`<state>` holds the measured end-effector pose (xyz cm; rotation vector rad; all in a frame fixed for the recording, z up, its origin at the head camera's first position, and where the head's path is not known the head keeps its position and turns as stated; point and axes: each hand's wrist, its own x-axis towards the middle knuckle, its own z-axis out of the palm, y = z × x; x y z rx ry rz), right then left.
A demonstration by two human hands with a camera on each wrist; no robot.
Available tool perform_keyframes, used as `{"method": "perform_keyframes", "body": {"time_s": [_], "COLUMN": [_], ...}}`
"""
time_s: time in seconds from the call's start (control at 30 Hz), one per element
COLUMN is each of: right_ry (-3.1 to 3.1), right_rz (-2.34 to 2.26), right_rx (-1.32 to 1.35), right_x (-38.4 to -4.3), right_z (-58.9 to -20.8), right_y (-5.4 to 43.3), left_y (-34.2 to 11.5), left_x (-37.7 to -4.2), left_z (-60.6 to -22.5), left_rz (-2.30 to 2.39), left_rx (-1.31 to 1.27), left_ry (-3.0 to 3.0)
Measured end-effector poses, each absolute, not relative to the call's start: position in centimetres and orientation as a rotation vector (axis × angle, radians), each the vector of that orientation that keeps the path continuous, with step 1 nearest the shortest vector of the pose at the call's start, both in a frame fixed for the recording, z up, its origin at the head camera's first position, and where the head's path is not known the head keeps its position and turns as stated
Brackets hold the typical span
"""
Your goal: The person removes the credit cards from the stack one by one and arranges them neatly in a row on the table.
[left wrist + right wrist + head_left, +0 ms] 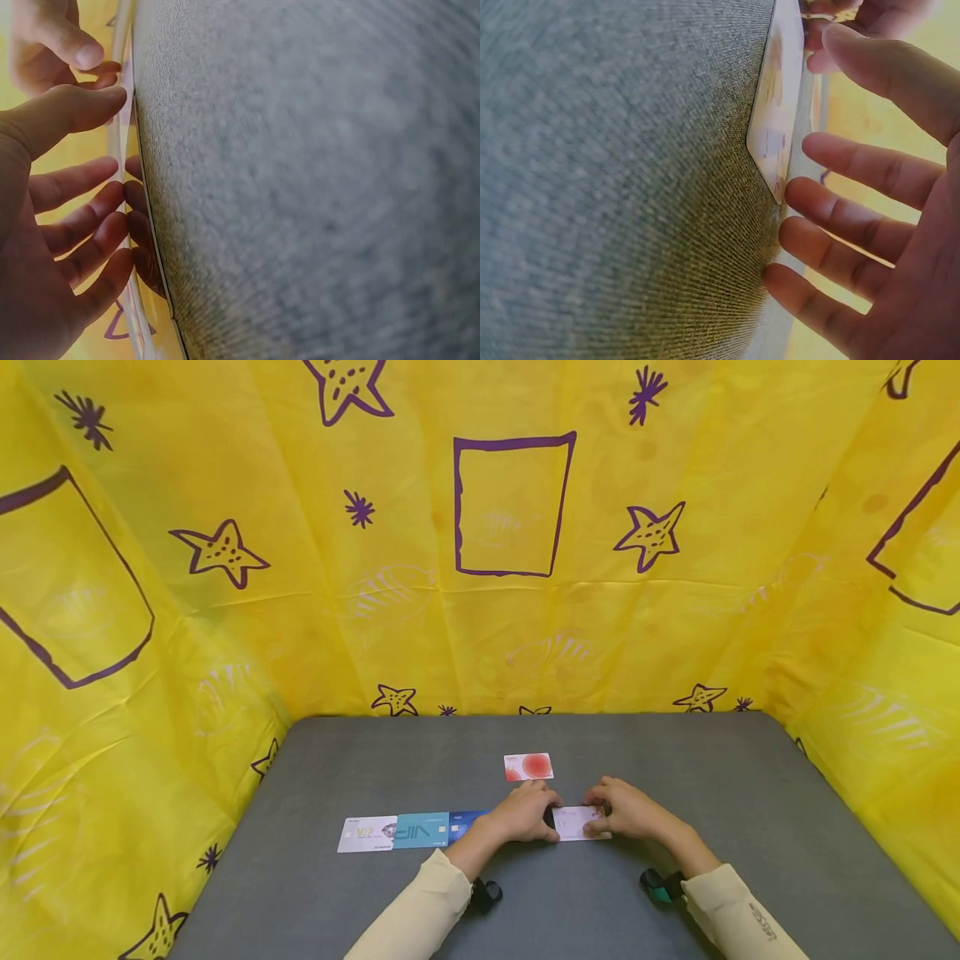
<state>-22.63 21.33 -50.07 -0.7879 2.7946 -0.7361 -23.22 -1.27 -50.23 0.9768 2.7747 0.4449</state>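
A pale pinkish card [573, 823] with faint print lies flat on the grey table between the two hands. My left hand [523, 812] is at its left end, thumb and forefinger by the corners, palm over the right part of a blue card [467, 823]. At the pale card's right end, my right hand [630, 810] has its thumb over the face and its forefinger by the far edge. Loosely extended fingers [847, 202] show in the right wrist view, beside the card. A dark patch beside the left fingertips is too covered to identify.
Left of the blue card, a teal card [422, 831] and a white VIP card [363, 835] continue the row. Farther back lies a white card with red circles [528, 767]. Yellow patterned cloth [510, 635] encloses the grey table [375, 910] behind and at both sides.
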Motion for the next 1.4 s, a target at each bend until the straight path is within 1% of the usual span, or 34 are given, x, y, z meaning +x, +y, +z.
{"method": "perform_keyframes", "body": {"time_s": [0.37,0.63,0.77,1.1,1.4], "right_ry": [2.781,2.844,2.881,2.895,2.878], "right_rz": [-0.786,-0.761,-0.753,-0.776,-0.786], "right_rx": [-0.811,-0.854,-0.834,-0.807,-0.793], "right_x": [-23.4,-24.3,-24.9,-26.6,-28.0], "right_z": [-49.8,-49.9,-49.7,-49.1,-48.4], "right_y": [21.1,20.8,20.5,19.6,18.9], "left_y": [-2.1,-2.9,-3.4,-4.7,-5.5], "left_x": [-23.8,-24.6,-25.1,-26.4,-27.4], "left_z": [-50.2,-49.8,-49.5,-49.0,-49.3], "left_rz": [0.533,0.581,0.601,0.731,0.824], "left_rx": [0.955,0.881,0.848,0.674,0.621], "left_ry": [2.759,2.786,2.818,2.822,2.842]}}
